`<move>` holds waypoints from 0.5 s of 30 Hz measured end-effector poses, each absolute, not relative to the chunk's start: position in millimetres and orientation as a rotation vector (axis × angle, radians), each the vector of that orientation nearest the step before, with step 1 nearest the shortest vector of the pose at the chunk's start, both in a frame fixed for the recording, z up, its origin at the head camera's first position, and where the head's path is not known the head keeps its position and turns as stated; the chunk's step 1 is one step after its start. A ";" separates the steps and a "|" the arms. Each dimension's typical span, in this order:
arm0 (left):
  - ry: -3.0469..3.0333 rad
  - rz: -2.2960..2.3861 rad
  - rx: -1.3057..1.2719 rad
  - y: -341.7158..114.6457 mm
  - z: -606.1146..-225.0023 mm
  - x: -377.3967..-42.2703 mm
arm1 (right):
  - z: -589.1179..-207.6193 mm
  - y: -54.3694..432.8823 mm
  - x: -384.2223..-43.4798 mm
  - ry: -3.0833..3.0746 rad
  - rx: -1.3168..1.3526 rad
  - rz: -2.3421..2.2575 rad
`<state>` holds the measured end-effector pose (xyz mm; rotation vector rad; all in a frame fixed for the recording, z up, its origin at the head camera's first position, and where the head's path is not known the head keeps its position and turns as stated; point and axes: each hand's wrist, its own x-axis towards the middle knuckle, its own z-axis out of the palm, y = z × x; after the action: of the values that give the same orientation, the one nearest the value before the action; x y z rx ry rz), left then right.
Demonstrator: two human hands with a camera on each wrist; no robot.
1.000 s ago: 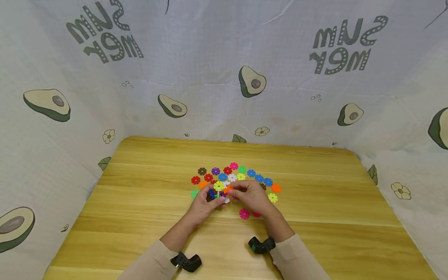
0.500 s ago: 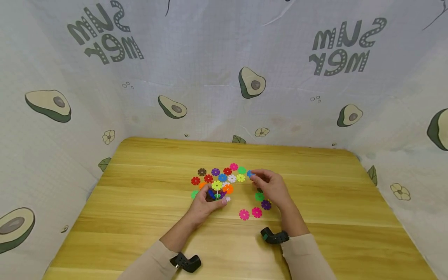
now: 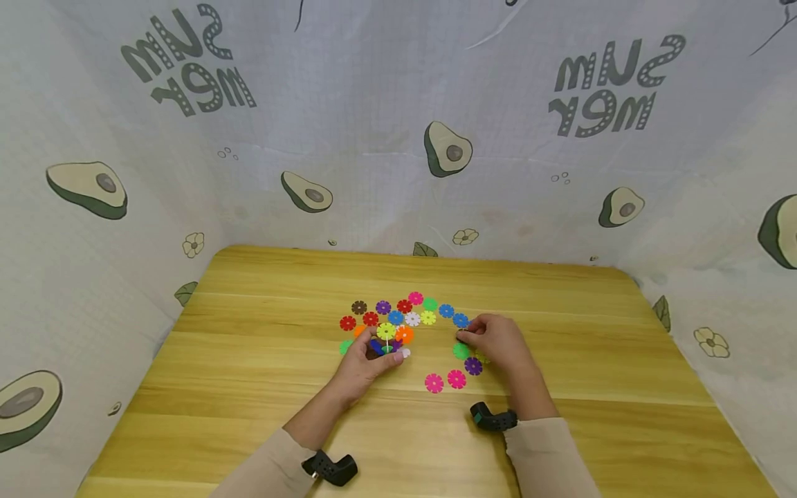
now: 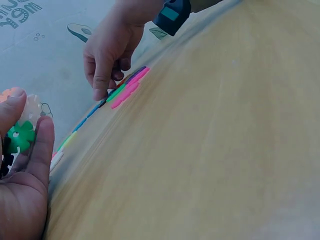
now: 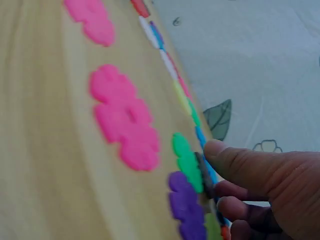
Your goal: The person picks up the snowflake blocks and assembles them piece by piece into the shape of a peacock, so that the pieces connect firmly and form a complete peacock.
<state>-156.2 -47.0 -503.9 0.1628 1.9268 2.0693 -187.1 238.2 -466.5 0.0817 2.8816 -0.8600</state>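
Note:
My left hand [image 3: 358, 366] holds a cluster of joined, slotted plastic flower discs. A yellow disc [image 3: 386, 332] and an orange disc [image 3: 404, 335] top it, with blue, green, purple and white ones below. In the left wrist view, a green disc [image 4: 21, 136] of this cluster shows between thumb and fingers. On the right, my right hand [image 3: 501, 342] reaches down to the table, thumb and curled fingers at a brown disc [image 5: 204, 175]. The brown disc looks edge-on beside a green disc [image 5: 186, 160] and a blue disc [image 3: 461, 320]. The hand partly hides the discs under it.
Loose discs lie flat on the wooden table [image 3: 249, 387]: red, purple, white and more behind the left hand. Two pink discs, one a pink disc [image 3: 434, 383] at the front, lie with a purple disc [image 3: 473, 366] between the hands. A printed cloth [image 3: 373, 104] hangs behind.
My right hand has gone from the held cluster to a blue disc at the back, then right and nearer to the brown disc. The left hand stays in place with its cluster.

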 end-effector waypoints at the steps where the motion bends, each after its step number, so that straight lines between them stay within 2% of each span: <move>1: 1.894 2.086 0.171 -46.8 -504.2 -156.0 | -467.1 236.5 -187.0 2.895 0.074 -0.838; 6: 1.729 2.158 0.206 -46.5 -505.4 -156.9 | -466.9 228.4 -186.7 2.906 0.059 -0.810; 15: 1.784 2.125 0.142 -48.0 -503.8 -156.7 | -465.4 219.0 -187.5 2.824 -0.011 -0.895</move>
<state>-156.7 -48.0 -503.8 0.1418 1.7835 2.1249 -187.5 219.0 -465.4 -0.0109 2.8243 -0.8949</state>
